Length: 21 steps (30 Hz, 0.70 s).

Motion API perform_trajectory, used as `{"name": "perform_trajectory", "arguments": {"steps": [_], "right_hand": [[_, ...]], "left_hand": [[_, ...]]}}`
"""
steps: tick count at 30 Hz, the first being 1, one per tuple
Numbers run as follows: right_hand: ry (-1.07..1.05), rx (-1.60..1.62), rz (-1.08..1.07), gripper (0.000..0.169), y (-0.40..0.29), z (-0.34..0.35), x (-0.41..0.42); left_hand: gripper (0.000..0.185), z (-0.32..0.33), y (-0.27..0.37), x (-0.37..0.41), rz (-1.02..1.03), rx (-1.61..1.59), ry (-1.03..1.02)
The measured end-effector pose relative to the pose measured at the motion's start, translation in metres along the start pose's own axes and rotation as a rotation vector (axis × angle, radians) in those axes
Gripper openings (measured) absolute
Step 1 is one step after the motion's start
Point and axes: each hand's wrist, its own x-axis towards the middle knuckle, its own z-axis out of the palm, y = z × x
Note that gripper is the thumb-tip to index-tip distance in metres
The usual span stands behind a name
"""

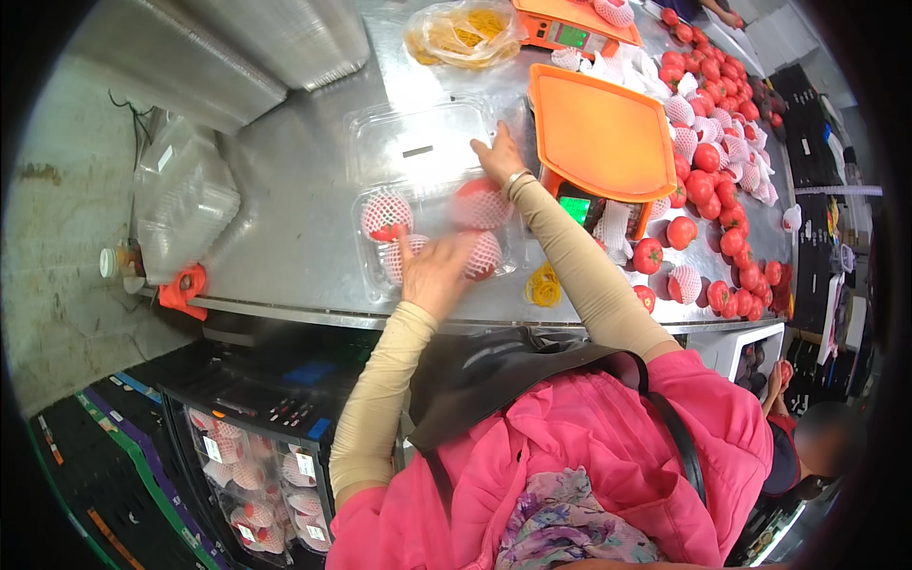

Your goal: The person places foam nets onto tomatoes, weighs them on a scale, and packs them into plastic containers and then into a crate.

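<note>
A clear plastic clamshell box lies on the metal table with its lid folded open behind it. Several tomatoes in white foam nets sit in the box, among them one at the back left and a blurred one at the back right. My left hand is over the front tomatoes, thumb spread from blurred fingers; whether it grips one is hidden. Just behind the blurred tomato, my right hand has its fingers apart and holds nothing, close to the lid's right edge.
An orange scale stands to the right, before many loose and netted tomatoes. Yellow rubber bands lie near the front edge. Stacked clear boxes stand left. Crates of packed tomatoes sit below; another person is at right.
</note>
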Motion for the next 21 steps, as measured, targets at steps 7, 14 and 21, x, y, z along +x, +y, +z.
{"name": "perform_trajectory", "arguments": {"steps": [7, 14, 21], "right_hand": [[-0.061, 0.5, -0.301, 0.061, -0.013, -0.041, -0.042], [-0.17, -0.057, -0.695, 0.061, 0.039, -0.104, -0.169], [-0.395, 0.586, -0.07, 0.039, 0.05, -0.093, -0.175]], "left_hand": [[0.054, 0.006, -0.015, -0.001, 0.084, 0.032, 0.131], [0.024, 0.044, -0.063, -0.112, -0.706, -0.949, 0.931], [0.037, 0.021, -0.09, -0.112, -0.771, -1.445, 0.42]]}}
